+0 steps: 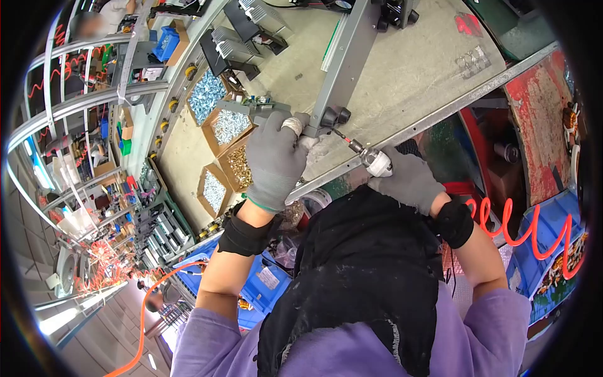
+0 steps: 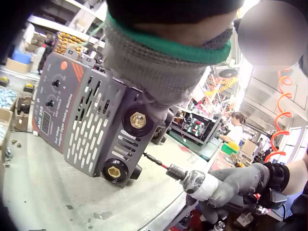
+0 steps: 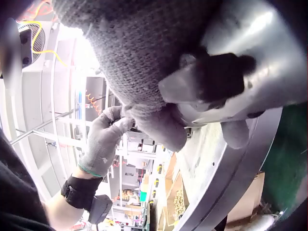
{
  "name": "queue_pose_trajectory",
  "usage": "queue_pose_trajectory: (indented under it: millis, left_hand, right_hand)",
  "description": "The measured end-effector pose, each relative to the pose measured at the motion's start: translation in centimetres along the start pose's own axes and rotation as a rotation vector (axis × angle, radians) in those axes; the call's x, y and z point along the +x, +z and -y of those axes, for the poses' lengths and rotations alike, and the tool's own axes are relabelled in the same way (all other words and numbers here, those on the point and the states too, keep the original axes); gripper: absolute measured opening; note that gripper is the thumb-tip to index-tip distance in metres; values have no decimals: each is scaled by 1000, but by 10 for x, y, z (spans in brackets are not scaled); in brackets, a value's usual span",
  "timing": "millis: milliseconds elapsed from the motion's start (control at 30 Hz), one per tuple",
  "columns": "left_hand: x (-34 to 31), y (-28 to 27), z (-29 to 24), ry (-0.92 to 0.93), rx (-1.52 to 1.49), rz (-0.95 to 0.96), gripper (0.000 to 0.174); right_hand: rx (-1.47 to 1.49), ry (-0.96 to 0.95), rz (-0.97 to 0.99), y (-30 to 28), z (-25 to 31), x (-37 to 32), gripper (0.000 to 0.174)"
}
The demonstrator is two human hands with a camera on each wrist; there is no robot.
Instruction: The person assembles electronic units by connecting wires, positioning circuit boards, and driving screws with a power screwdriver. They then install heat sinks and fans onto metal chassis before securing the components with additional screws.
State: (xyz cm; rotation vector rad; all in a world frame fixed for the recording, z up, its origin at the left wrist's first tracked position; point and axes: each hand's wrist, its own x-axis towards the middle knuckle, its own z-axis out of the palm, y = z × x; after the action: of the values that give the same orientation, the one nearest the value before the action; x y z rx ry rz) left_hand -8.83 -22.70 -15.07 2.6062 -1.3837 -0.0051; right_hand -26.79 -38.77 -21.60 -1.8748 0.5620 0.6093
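A grey welding machine (image 2: 79,110) stands on the workbench, its vented front carrying two round black sockets with brass centres. My gloved left hand (image 1: 274,160) holds its near end, fingers bent at the corner beside the sockets. In the left wrist view the glove (image 2: 154,77) hides those fingertips. My gloved right hand (image 1: 409,179) grips a power screwdriver (image 1: 379,163) with white tape round its silver body. Its thin bit (image 2: 155,160) points at the machine's lower front edge, between the two sockets. The screwdriver's metal body (image 3: 260,62) fills much of the right wrist view.
Left of the machine stand cardboard boxes of silver screws (image 1: 230,125) and brass parts (image 1: 240,166). Finned heat sinks (image 1: 235,47) lie farther back. The bench's metal edge (image 1: 402,135) runs under the screwdriver. A red coiled hose (image 1: 524,239) hangs at right near blue bins (image 1: 546,220).
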Motion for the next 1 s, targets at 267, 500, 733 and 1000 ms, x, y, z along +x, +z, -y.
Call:
queue_pose_trajectory:
  millis: [267, 500, 733, 1000]
  left_hand:
    - [5, 4, 11, 75, -87, 1, 35]
    - [6, 4, 13, 90, -76, -12, 36]
    - [5, 5, 17, 75, -81, -14, 38]
    - [5, 8, 18, 67, -116, -21, 40]
  right_hand:
    - [-233, -135, -89, -9, 4, 8, 48]
    - [-374, -122, -117, -16, 13, 11, 45]
    - [-463, -167, -170, -16, 16, 13, 42]
    - [-507, -127, -221, -11, 18, 17, 41]
